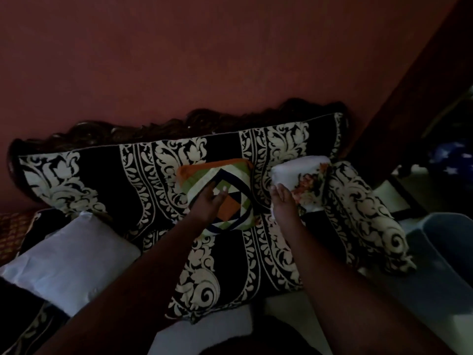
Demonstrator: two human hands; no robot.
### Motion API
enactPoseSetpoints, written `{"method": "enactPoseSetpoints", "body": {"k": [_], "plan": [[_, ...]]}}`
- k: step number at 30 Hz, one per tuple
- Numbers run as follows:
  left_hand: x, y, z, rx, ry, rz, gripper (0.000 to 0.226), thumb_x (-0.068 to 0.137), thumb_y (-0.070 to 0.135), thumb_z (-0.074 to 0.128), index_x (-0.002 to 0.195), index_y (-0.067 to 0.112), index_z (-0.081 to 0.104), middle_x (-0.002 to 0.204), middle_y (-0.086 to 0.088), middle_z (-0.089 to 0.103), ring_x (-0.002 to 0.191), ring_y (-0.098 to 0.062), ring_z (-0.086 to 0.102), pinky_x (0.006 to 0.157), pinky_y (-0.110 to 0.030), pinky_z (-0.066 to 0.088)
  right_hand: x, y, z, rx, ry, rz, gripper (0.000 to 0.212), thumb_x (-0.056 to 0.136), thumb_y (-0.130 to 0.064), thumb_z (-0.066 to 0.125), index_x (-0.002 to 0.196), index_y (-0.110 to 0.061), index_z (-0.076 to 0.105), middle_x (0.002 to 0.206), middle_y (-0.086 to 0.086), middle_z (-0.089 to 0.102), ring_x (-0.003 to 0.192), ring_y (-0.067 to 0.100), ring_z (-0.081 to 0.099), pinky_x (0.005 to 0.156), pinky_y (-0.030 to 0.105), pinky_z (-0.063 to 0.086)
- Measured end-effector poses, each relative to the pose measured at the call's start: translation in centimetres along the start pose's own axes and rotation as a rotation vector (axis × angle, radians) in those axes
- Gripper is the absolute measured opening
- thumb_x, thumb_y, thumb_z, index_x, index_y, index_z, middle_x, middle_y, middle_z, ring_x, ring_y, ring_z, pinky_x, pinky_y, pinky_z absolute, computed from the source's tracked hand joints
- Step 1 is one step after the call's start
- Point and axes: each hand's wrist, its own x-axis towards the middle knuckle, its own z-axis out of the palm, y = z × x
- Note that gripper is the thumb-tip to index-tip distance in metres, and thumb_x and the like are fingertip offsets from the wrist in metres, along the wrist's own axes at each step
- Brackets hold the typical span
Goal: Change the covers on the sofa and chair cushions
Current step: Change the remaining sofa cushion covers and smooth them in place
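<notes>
**Sofa cushions, dim room: both hands at the small cushions**

Where the light allows, items are listed as follows; the room is dark and fine detail is lost.

Sofa (225, 254): seat and back cushions in a black cover with cream scroll-and-leaf stripes; carved dark wooden back rail (179, 121) along the top, set against a reddish wall (204, 52); a bolster-shaped armrest (363, 213) in the same black-and-cream cloth at the right end.

Patchwork cushion (220, 193): small, square, in orange, green, cream and navy geometric pieces; leaning against the sofa back near its middle.

Left hand (207, 203): laid on the lower left face of the patchwork cushion, fingers fairly straight and spread, touching rather than clasping it.

Floral cushion (304, 183): white with a flower print in pink and orange; lying just right of the patchwork cushion, between it and the armrest, touching the armrest.

Right hand (282, 201): at the left edge of the floral cushion, fingers together and bent slightly toward it; whether it grips the cloth cannot be told in this light.

Plain pale cushion (69, 262): no patterned cover, lying on the seat at the left, well apart from both hands.

Blue-grey tub (450, 242): on the floor at the right, beside the armrest.
</notes>
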Motion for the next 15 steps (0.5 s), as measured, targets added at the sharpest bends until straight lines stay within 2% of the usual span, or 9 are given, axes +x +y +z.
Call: {"method": "enactPoseSetpoints", "body": {"k": [2, 4, 5, 7, 10, 11, 13, 15], "plan": [[-1.4, 1.3, 1.0, 0.027, -0.058, 0.042, 0.074, 0.101, 0.055, 0.048, 0.162, 0.02, 0.023, 0.162, -0.002, 0.032, 0.146, -0.023, 0.035, 0.101, -0.029, 0.033, -2.8, 0.0, -1.9, 0.049, 0.054, -0.011, 0.06, 0.103, -0.046, 0.047, 0.157, -0.023, 0.032, 0.157, -0.009, 0.034, 0.147, 0.013, 0.031, 0.114, 0.023, 0.027], [-2.8, 3.1, 2.5, 0.073, -0.114, 0.105, 0.07, 0.103, 0.05, 0.047, 0.161, 0.017, 0.026, 0.155, 0.002, 0.041, 0.142, -0.022, 0.038, 0.105, -0.03, 0.034, -5.6, -0.5, -4.5, 0.096, 0.134, -0.018, 0.064, 0.099, -0.049, 0.05, 0.155, -0.023, 0.034, 0.157, -0.003, 0.038, 0.146, 0.019, 0.035, 0.119, 0.039, 0.031], [-3.8, 4.4, 3.8, 0.081, -0.139, 0.127, 0.07, 0.103, 0.051, 0.048, 0.16, 0.016, 0.028, 0.15, 0.004, 0.046, 0.139, -0.022, 0.041, 0.106, -0.031, 0.035, -6.9, -0.6, -6.4, 0.124, 0.185, -0.036, 0.062, 0.1, -0.048, 0.051, 0.154, -0.022, 0.036, 0.154, -0.002, 0.042, 0.142, 0.019, 0.04, 0.114, 0.04, 0.036], [-4.9, 6.3, 6.0, 0.051, -0.196, 0.134, 0.074, 0.099, 0.059, 0.05, 0.159, 0.022, 0.028, 0.153, 0.001, 0.044, 0.14, -0.022, 0.041, 0.112, -0.039, 0.037, -9.3, -1.0, -9.3, 0.142, 0.271, -0.048, 0.056, 0.102, -0.048, 0.051, 0.151, -0.022, 0.04, 0.148, -0.003, 0.044, 0.135, 0.018, 0.044, 0.104, 0.035, 0.041], [-7.3, 9.4, 11.1, 0.005, -0.363, 0.248, 0.078, 0.096, 0.063, 0.053, 0.16, 0.026, 0.027, 0.138, 0.001, 0.045, 0.114, -0.018, 0.054, 0.103, -0.04, 0.039, -13.0, 0.0, -15.3, 0.154, 0.419, -0.071, 0.057, 0.102, -0.049, 0.051, 0.152, -0.025, 0.038, 0.154, 0.0, 0.042, 0.14, 0.022, 0.043, 0.109, 0.036, 0.04], [-8.0, 10.5, 12.9, 0.043, -0.394, 0.264, 0.076, 0.099, 0.059, 0.052, 0.161, 0.025, 0.024, 0.144, 0.002, 0.042, 0.116, -0.021, 0.056, 0.101, -0.037, 0.039, -14.2, 0.2, -17.3, 0.155, 0.455, -0.093, 0.057, 0.103, -0.046, 0.05, 0.153, -0.023, 0.037, 0.155, 0.0, 0.041, 0.141, 0.021, 0.042, 0.108, 0.033, 0.038], [-9.7, 12.8, 16.8, 0.063, -0.427, 0.282, 0.069, 0.104, 0.043, 0.05, 0.162, 0.02, 0.02, 0.161, -0.007, 0.033, 0.142, -0.03, 0.043, 0.105, -0.033, 0.04, -16.6, 0.9, -21.6, 0.135, 0.529, -0.105, 0.058, 0.104, -0.047, 0.048, 0.154, -0.021, 0.035, 0.154, -0.002, 0.04, 0.141, 0.018, 0.04, 0.104, 0.028, 0.035], [-11.3, 14.8, 21.3, 0.051, -0.5, 0.341, 0.071, 0.102, 0.044, 0.054, 0.161, 0.02, 0.021, 0.164, -0.009, 0.029, 0.151, -0.029, 0.029, 0.118, -0.039, 0.034, -19.3, 1.9, -26.1, 0.152, 0.622, -0.106, 0.06, 0.102, -0.05, 0.048, 0.153, -0.02, 0.037, 0.154, 0.001, 0.041, 0.14, 0.02, 0.041, 0.107, 0.031, 0.035]]}}
